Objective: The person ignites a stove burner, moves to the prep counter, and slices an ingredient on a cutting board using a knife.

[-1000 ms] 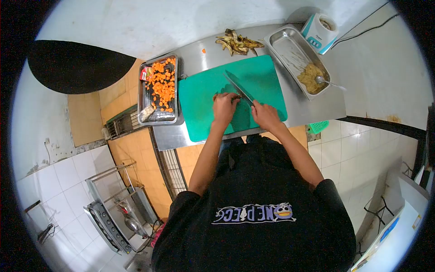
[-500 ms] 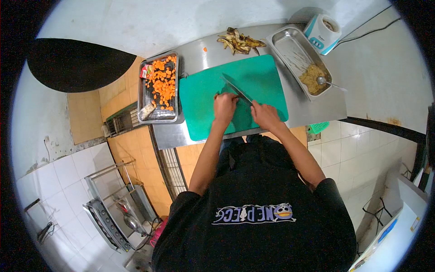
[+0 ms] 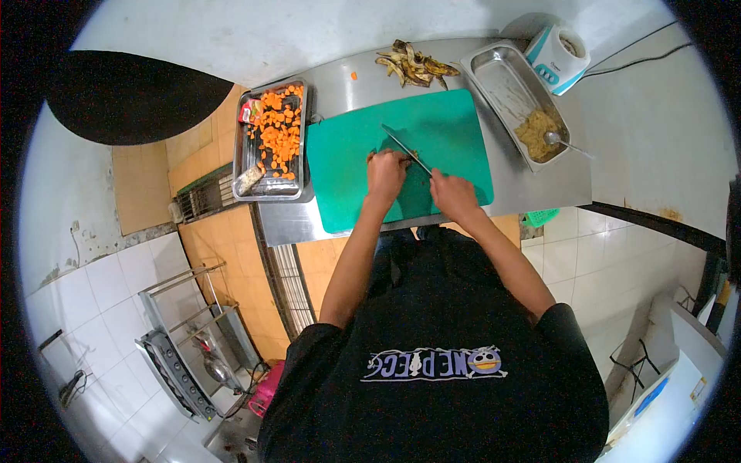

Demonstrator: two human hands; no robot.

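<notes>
My right hand point(image 3: 454, 194) is closed round the handle of a kitchen knife point(image 3: 404, 147), whose blade slants up and to the left over a green cutting board point(image 3: 340, 185). Close to the left of the blade, my left hand point(image 3: 385, 174) has its fingers curled together on the board. A small dark brown piece shows at its fingertips, too small to name. Beside the blade lie some tiny yellowish-brown bits point(image 3: 417, 154).
A metal tray point(image 3: 266, 191) of chopped carrots point(image 3: 279, 139) stands left. Brown peels point(image 3: 417, 65) lie behind the board. On the right are a steel pan point(image 3: 486, 71) with tan mash point(image 3: 534, 133) and a spoon point(image 3: 553, 138), and a white-and-teal appliance point(image 3: 554, 60).
The camera view has shifted slightly. Yellowish-brown bits now show beside the blade, and the knife has moved slightly against the left fingertips. Both hands keep their grips.
</notes>
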